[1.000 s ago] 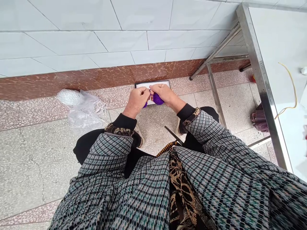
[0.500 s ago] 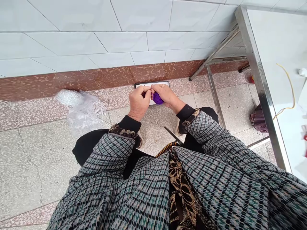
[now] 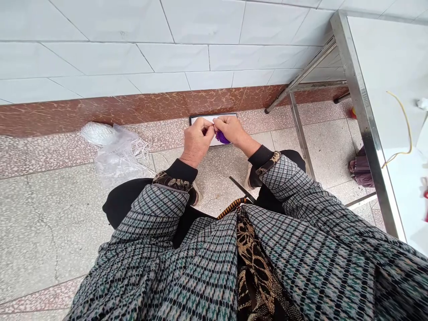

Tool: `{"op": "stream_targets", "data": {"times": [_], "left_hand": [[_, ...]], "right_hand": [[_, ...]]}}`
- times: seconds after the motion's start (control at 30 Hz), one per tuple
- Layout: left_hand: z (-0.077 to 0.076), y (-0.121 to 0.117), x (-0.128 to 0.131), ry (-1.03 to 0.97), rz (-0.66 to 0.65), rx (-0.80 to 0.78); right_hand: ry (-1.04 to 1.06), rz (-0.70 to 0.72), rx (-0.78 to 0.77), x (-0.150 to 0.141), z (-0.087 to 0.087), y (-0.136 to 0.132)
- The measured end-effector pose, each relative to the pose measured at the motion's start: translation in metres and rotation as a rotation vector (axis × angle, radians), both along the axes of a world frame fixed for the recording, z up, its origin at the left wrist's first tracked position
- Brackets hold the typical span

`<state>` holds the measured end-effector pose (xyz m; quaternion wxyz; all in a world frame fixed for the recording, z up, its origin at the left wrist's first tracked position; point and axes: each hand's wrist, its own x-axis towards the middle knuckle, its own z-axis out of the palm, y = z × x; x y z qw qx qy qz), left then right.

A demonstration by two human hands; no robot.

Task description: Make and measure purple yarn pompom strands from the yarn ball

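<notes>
Your left hand (image 3: 198,140) and right hand (image 3: 232,130): pinched closed, tips meeting; can't tell what's gripped. Round purple yarn ball (image 3: 222,138) sits by your right fingers, over the black-rimmed white tray (image 3: 212,115). Likely strand-working; next needs steady fingertips.

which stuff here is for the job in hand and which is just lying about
Seems part of the job:
- purple yarn, at the right hand
- white tray, beneath the hands

Seems just lying about:
- white yarn
- plastic bag
- yellow string, on the table
</notes>
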<state>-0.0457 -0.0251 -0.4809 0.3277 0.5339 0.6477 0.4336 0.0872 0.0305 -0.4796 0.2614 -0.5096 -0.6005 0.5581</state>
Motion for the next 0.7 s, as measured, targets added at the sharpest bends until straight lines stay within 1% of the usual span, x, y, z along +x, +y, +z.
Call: {"op": "stream_targets", "data": {"times": [0.1, 0.17, 0.23, 0.3, 0.37, 0.43, 0.57, 0.7], "left_hand": [[0.0016, 0.0002, -0.0005, 0.037, -0.022, -0.010], [0.0023, 0.0005, -0.0007, 0.029, -0.032, -0.020], [0.0025, 0.0014, -0.0004, -0.043, -0.034, -0.041], [0.0021, 0.0031, 0.0000, -0.163, -0.015, -0.081], [0.0008, 0.0050, 0.0004, -0.274, 0.024, -0.122], [-0.0016, 0.0066, 0.0007, -0.343, 0.067, -0.139], [-0.0070, 0.0072, 0.0010, -0.400, 0.102, -0.136], [-0.0050, 0.0064, 0.0015, -0.446, 0.118, -0.159]], "right_hand": [[-0.058, 0.006, 0.016, 0.0014, 0.0018, 0.0006], [-0.062, 0.019, 0.026, 0.0024, 0.0016, 0.0014], [-0.026, 0.047, 0.004, 0.0030, 0.0003, 0.0025], [0.020, 0.061, -0.024, 0.0033, -0.0014, 0.0034], [0.058, 0.046, -0.030, 0.0033, -0.0029, 0.0038], [0.081, 0.016, -0.008, 0.0031, -0.0038, 0.0037], [0.041, 0.008, 0.073, 0.0040, -0.0030, 0.0023], [-0.085, 0.038, 0.257, 0.0071, 0.0012, 0.0004]]}}
